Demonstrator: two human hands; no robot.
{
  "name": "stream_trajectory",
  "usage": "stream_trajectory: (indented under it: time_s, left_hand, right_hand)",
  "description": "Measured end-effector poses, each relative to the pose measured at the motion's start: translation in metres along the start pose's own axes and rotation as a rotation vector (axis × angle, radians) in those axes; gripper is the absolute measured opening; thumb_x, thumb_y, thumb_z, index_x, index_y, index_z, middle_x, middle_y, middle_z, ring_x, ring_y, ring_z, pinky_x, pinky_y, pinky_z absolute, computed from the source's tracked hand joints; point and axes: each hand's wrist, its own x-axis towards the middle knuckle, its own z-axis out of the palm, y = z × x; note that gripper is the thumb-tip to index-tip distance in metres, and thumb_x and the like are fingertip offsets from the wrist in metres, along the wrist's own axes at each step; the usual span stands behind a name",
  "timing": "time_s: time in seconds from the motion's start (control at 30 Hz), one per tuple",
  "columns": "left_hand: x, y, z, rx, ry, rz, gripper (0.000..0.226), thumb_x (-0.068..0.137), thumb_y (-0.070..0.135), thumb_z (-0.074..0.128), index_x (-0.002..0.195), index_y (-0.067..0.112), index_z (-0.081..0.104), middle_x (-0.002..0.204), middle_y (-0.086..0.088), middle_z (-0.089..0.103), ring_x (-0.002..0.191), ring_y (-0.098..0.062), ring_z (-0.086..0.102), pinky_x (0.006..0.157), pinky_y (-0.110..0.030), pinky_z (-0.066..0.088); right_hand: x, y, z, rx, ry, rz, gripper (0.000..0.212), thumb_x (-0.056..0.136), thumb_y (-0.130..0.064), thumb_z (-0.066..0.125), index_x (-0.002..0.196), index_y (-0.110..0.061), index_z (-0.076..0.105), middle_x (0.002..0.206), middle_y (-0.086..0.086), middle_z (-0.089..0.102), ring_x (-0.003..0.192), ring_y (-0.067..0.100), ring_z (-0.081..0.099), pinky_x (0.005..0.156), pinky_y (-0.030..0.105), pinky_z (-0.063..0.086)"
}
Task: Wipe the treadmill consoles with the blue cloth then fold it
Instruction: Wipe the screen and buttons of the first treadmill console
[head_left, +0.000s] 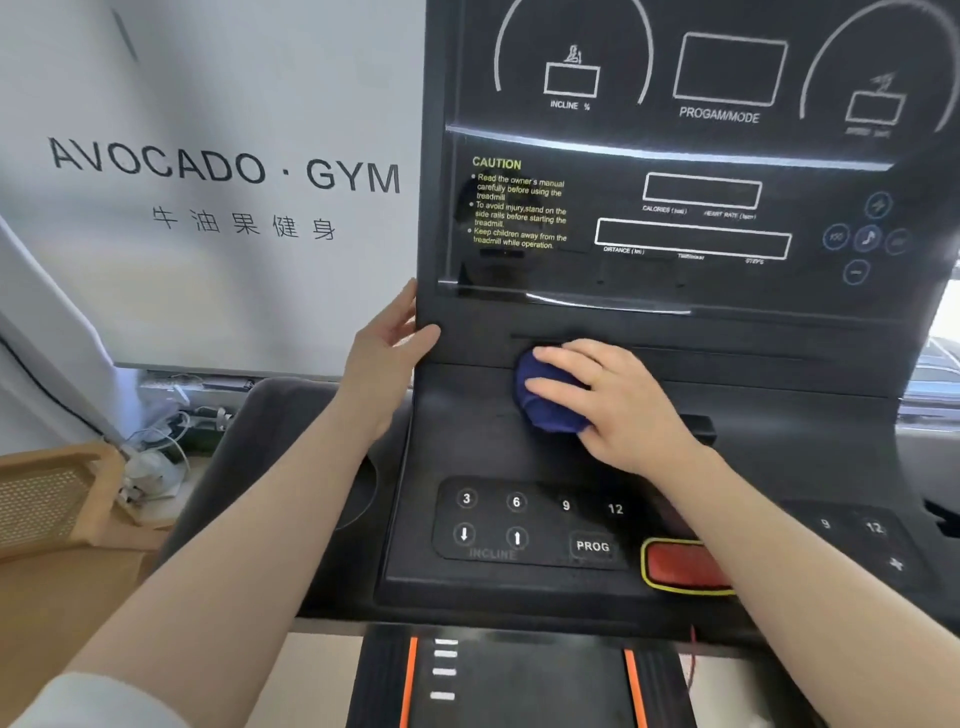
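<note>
Nearest the camera lay the treadmill belt (519, 686) with its orange edge strips, and just beyond it the keypad (530, 525) of speed and incline buttons and, to its right, the red stop button (685, 566) ringed in yellow, partly under the person's right forearm. Farther in, the right hand (618, 405) clutched the blue cloth (545, 400) — bunched into a wad, fingers curled over its top — and pressed it on the matte shelf of the console (701, 332), just below the glossy display. The left hand (384, 353) steadied the console's left edge, thumb over the front, fingers wrapped behind. The display panel (701, 208) with its yellow caution text rose beyond, and a wall banner (223, 171) reading AVOCADO · GYM hung at far left. The wiping appeared to be under way, the folding not yet begun. The risk lay close — a forearm dragged low across the keypad could press a button or the stop switch, and a wadded cloth would likely leave streaks on the glossy screen.
</note>
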Motion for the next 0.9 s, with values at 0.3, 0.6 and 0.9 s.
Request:
stream_trajectory:
  time_s: [0.3, 0.6, 0.9]
  left_hand:
    - [0.001, -0.003, 0.007, 0.082, 0.094, 0.022, 0.058, 0.084, 0.006, 0.055, 0.137, 0.028, 0.046, 0.127, 0.010, 0.060, 0.116, -0.008, 0.056, 0.102, -0.035, 0.044]
    - [0.000, 0.004, 0.018, 0.092, 0.184, -0.061, 0.057, 0.091, 0.007, 0.052, 0.142, 0.025, 0.036, 0.130, 0.001, 0.056, 0.116, -0.014, 0.055, 0.100, -0.030, 0.043]
    - [-0.003, 0.002, 0.030, 0.170, 0.279, -0.043, 0.045, 0.090, 0.006, 0.048, 0.131, 0.022, 0.051, 0.121, 0.005, 0.062, 0.110, -0.012, 0.057, 0.100, -0.027, 0.043]
  right_hand:
    - [0.020, -0.026, 0.019, 0.079, 0.162, 0.164, 0.037, 0.066, -0.017, 0.043, 0.097, -0.022, 0.063, 0.116, 0.005, 0.040, 0.102, 0.030, 0.037, 0.087, 0.038, 0.028]
    - [0.007, -0.005, -0.001, 0.013, 0.016, 0.056, 0.032, 0.067, -0.024, 0.051, 0.095, -0.021, 0.066, 0.110, 0.009, 0.059, 0.095, 0.029, 0.044, 0.078, 0.035, 0.034]
    - [-0.058, 0.018, -0.015, 0.033, 0.194, 0.494, 0.036, 0.063, -0.022, 0.049, 0.098, -0.024, 0.057, 0.107, 0.016, 0.055, 0.090, 0.036, 0.050, 0.082, 0.038, 0.037]
